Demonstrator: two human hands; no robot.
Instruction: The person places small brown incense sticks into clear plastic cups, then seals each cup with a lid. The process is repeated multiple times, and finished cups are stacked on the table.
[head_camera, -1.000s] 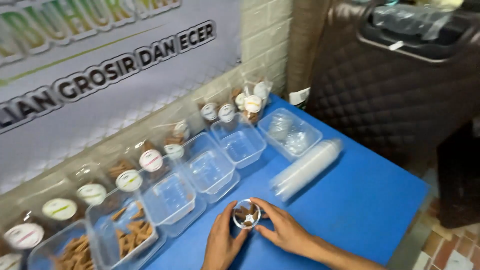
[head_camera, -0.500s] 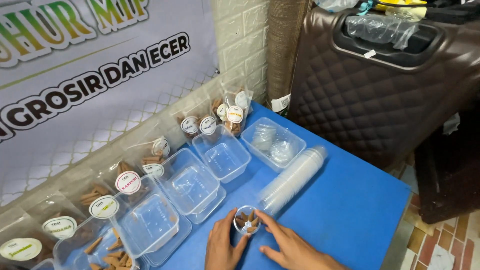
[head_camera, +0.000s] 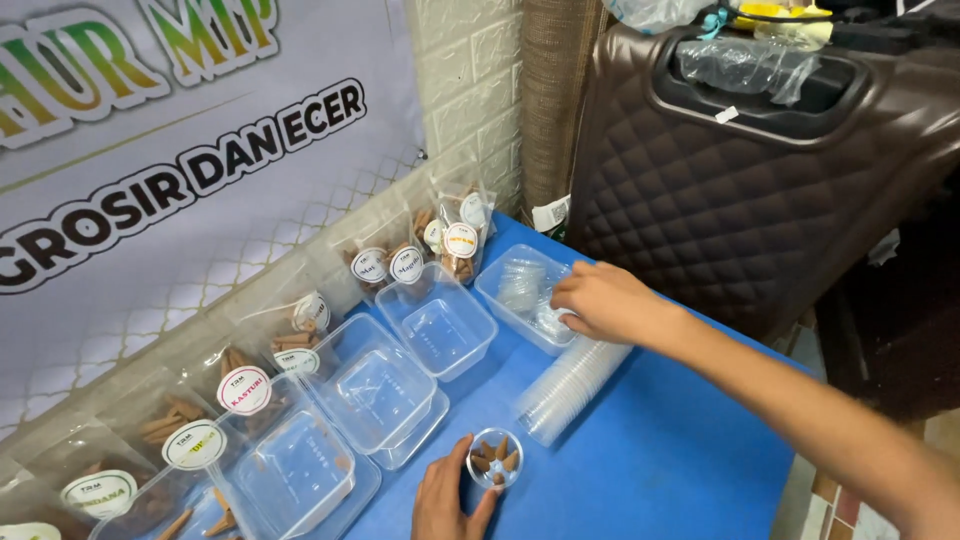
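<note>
Left hand: the left hand (head_camera: 447, 500) sits at the near edge of the blue table (head_camera: 680, 470), its fingers curled around the side of a small clear cup (head_camera: 494, 458) and holding it upright.
Small cup: it stands on the table near the front edge, with a few brown cone-shaped pieces (head_camera: 493, 462) inside.
Stack of cups: a sleeve of clear cups (head_camera: 570, 385) lies on its side just beyond the small cup.
Right hand: the right hand (head_camera: 605, 300) reaches over the far end of that stack to a clear tub of lids (head_camera: 520, 290), fingers bent down at its rim; what they grip cannot be told.
Empty tubs: three clear tubs (head_camera: 385, 385) sit in a row to the left.
Back row: labelled bags of brown sticks (head_camera: 300, 335) lean against the banner wall (head_camera: 180, 190).
</note>
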